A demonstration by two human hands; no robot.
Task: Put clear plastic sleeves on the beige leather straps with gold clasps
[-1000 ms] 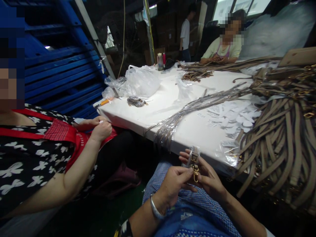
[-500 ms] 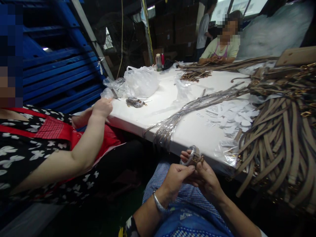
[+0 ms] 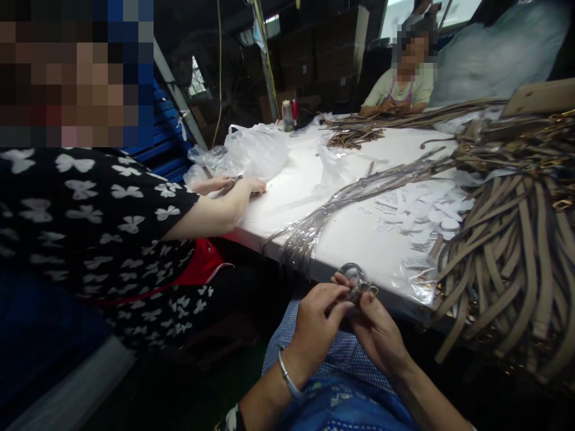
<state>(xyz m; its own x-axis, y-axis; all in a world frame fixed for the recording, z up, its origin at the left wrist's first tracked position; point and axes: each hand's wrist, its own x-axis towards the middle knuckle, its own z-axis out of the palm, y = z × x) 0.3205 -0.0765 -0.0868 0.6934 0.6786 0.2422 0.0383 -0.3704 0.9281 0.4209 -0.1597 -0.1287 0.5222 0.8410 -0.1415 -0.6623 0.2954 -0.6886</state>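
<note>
A coiled strap (image 3: 351, 273) with a brass clasp is in my two hands, just off the front edge of the table. My left hand (image 3: 317, 314) pinches its lower left side with thumb and fingers. My right hand (image 3: 377, 329) closes around the right side, its thumb close to the brass clasp (image 3: 372, 290). A greyish band shows around the coil; whether it is plastic wrap I cannot tell. Some fingertips are hidden behind the coil. Long straps in clear plastic (image 3: 309, 230) hang over the table edge beyond my left hand.
The white table (image 3: 345, 239) bears a heap of tan straps (image 3: 507, 257) at right, white tags (image 3: 426, 212) and clear plastic bags (image 3: 258, 149). A co-worker's arm (image 3: 220, 212) reaches across the table at left. Another person (image 3: 399, 93) sits at the far side.
The coil has turned in my hands, and its tan strap face and buckle show less. The co-worker at left has leaned forward and reached farther over the table, onto the small bundle there.
</note>
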